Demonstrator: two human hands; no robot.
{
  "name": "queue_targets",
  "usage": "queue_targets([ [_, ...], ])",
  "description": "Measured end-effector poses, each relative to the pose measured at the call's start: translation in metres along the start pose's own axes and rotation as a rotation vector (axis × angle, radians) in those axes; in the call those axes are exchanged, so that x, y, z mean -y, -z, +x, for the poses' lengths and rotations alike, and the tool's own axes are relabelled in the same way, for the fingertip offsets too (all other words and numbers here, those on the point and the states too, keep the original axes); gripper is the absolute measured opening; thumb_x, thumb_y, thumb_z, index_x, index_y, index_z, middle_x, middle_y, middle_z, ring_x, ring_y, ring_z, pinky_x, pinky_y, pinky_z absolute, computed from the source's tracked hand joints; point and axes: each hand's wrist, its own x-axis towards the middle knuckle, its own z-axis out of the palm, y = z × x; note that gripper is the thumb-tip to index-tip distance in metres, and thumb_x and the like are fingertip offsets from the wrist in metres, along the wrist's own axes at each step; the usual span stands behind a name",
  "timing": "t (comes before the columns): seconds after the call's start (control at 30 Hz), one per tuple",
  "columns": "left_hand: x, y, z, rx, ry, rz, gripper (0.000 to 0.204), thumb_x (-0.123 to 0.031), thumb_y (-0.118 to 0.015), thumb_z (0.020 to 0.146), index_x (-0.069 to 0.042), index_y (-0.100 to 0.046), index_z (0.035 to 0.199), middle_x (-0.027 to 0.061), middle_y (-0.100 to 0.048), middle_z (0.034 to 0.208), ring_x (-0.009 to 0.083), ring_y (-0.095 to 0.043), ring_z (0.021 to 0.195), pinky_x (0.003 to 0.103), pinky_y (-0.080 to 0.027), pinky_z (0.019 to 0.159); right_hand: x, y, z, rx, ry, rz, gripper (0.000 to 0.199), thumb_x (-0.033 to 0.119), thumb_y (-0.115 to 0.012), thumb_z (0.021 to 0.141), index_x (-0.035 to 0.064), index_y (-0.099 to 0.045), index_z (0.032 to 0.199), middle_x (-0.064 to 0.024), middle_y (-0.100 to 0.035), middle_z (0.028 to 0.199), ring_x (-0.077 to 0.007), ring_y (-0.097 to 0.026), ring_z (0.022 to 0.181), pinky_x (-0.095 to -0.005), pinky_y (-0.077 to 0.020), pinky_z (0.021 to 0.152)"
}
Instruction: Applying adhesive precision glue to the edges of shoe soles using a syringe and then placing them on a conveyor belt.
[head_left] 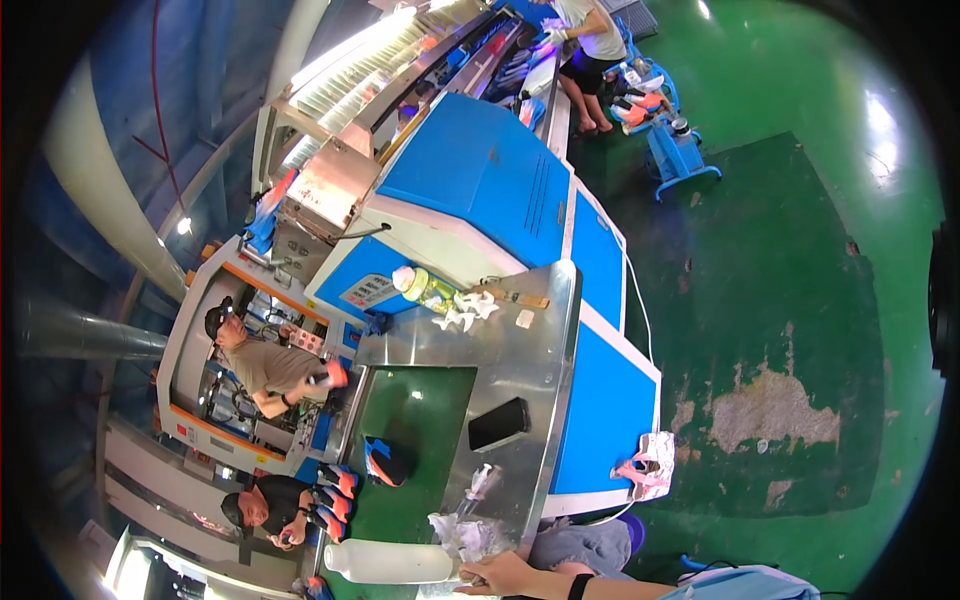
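At the lower edge, the right hand [497, 574] was seen with its fingers bent against the near end of a white plastic bottle [390, 562]; whether they were clamped on it could not be told. The bottle was laid on its side at the near corner of a stainless-steel workbench [525, 365], with crumpled white tissue [465, 535] just beside it. Farther along, a black smartphone [499, 424] was placed face up, and a yellow-green bottle [430, 290] was stood near white crumpled scraps [466, 312]. On the blue machine panel behind, a white label [370, 290] was printed with dark characters and a red mark, too small to be read. Red handwriting was borne by a metal box [325, 192]. Beyond the bench, a shoe was held by a brown-shirted co-worker [275, 365].
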Motion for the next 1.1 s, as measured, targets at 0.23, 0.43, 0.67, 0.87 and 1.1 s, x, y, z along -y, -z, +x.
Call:
queue_targets([
  [0.23, -0.046, 0.035, 0.043, -0.062, -0.1, 0.01, 0.036, -0.04, -0.047, 0.079, -0.01, -0.063, 0.087, 0.013, -0.063, 0.085, 0.0325, -0.059, 0.079, 0.04, -0.047, 0.068, 0.008, 0.001, 0.0, -0.003, -0.051, -0.049, 0.039, 0.047, -0.059, 0.072, 0.0162, -0.059, 0.097, -0.0065, -0.061, 0.063, -0.0272, -0.059, 0.052, -0.0365, -0.047, 0.048],
  [0.43, -0.087, 0.084, 0.084, -0.093, -0.205, 0.056, 0.035, -0.04, -0.047, 0.079, -0.01, -0.063, 0.087, 0.0131, -0.063, 0.085, 0.0325, -0.059, 0.079, 0.04, -0.047, 0.068, -0.011, 0.003, -0.001, 0.141, -0.016, -0.027, 0.038, 0.05, -0.055, 0.076, 0.0155, -0.055, 0.093, -0.0084, -0.059, 0.062, -0.0268, -0.058, 0.052, -0.0352, -0.0448, 0.045],
  [0.67, -0.141, 0.102, 0.132, -0.084, -0.304, 0.02, 0.035, -0.04, -0.047, 0.079, -0.01, -0.063, 0.086, 0.0131, -0.062, 0.085, 0.0325, -0.059, 0.079, 0.04, -0.047, 0.068, -0.006, 0.002, -0.004, 0.162, -0.012, -0.081, 0.037, 0.049, -0.056, 0.076, 0.0151, -0.055, 0.092, -0.0094, -0.058, 0.062, -0.0285, -0.057, 0.053, -0.0356, -0.0448, 0.045],
  [0.87, -0.122, 0.094, 0.131, -0.029, -0.28, -0.058, 0.034, -0.039, -0.047, 0.079, -0.01, -0.063, 0.085, 0.0132, -0.062, 0.086, 0.0325, -0.059, 0.079, 0.04, -0.047, 0.067, 0.003, -0.005, -0.007, 0.171, -0.033, -0.013, 0.037, 0.046, -0.058, 0.075, 0.0153, -0.055, 0.095, -0.0073, -0.061, 0.069, -0.0262, -0.06, 0.057, -0.0326, -0.0474, 0.05],
  [1.1, 0.048, 0.006, -0.083, 0.317, 0.151, -0.164, 0.034, -0.039, -0.047, 0.079, -0.01, -0.063, 0.085, 0.0133, -0.062, 0.086, 0.0325, -0.059, 0.079, 0.04, -0.047, 0.067, -0.013, 0.004, -0.017, 0.188, -0.212, -0.095, 0.043, 0.038, -0.067, 0.067, 0.0076, -0.06, 0.097, -0.0105, -0.063, 0.087, -0.0279, -0.061, 0.073, -0.0342, -0.0496, 0.066],
])
